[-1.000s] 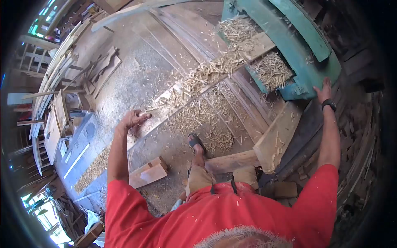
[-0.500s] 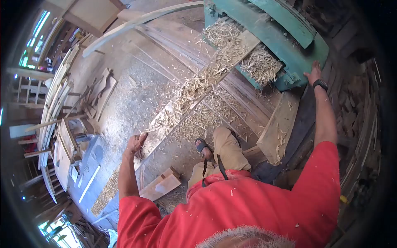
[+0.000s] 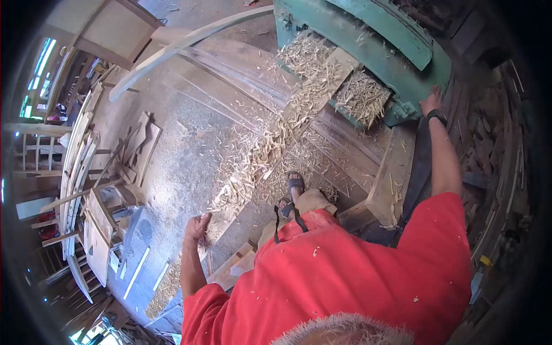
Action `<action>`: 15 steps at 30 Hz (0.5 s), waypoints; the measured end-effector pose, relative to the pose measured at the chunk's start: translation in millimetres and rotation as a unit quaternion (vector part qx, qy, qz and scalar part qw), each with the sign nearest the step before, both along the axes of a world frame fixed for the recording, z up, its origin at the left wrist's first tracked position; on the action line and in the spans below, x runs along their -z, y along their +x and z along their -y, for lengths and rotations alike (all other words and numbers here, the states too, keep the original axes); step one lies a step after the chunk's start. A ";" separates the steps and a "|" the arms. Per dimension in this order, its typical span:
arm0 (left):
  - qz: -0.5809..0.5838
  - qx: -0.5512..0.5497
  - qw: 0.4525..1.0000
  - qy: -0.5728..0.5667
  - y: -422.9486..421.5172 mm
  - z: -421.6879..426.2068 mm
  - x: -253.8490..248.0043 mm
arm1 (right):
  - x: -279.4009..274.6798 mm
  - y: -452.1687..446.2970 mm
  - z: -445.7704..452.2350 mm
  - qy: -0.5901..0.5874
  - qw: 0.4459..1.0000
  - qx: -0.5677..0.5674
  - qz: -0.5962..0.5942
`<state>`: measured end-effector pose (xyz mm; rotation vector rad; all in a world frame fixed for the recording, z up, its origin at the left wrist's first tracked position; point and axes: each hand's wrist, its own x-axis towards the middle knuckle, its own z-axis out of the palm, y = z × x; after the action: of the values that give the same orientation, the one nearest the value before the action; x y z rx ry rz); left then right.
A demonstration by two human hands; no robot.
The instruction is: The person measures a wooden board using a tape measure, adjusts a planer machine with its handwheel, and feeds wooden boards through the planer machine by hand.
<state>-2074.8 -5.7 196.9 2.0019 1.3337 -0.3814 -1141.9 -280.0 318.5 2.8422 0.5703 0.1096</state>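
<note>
A long wooden board (image 3: pixel 231 198) slants out of the green thickness planer (image 3: pixel 368 43), its top heaped with curly wood shavings (image 3: pixel 267 146). At the board's near end, my left hand (image 3: pixel 197 227) is closed on the edge; some of its fingers are hidden. My right hand (image 3: pixel 431 102), with a dark band at the wrist, lies on the planer's right end with fingers stretched out. More shavings (image 3: pixel 363 98) are packed in the machine's opening on both sides of the board.
Shavings litter the floor around my sandaled feet (image 3: pixel 295 183). A thick timber (image 3: pixel 394 178) lies on the right below the planer. A curved wooden piece (image 3: pixel 190 40) extends at the upper left. Long boards (image 3: pixel 77 167) and a wooden frame (image 3: pixel 98 227) stand farther left.
The board's near end and my left hand have moved lower in the view, toward my body. My feet have shifted, and both sandals show now. My right hand stays on the planer.
</note>
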 end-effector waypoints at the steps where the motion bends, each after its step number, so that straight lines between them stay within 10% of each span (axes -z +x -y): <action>1: -0.009 -0.009 1.000 -0.012 -3.4 3.3 -1.9 | 1.0 -11.0 -5.4 -0.004 1.000 0.000 -0.001; 9: -0.050 -0.078 0.995 -0.048 16.0 9.7 -19.6 | 86.6 -183.1 -95.5 0.373 0.925 -0.065 -0.028; 15: -0.069 -0.100 0.991 -0.061 23.5 7.2 -23.1 | 140.3 -337.8 -163.6 0.546 0.595 0.190 -0.558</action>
<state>-2051.3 -12.9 220.0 1.7497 1.5442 -0.5023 -1479.7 -116.4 178.2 3.6795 -0.1179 -2.2868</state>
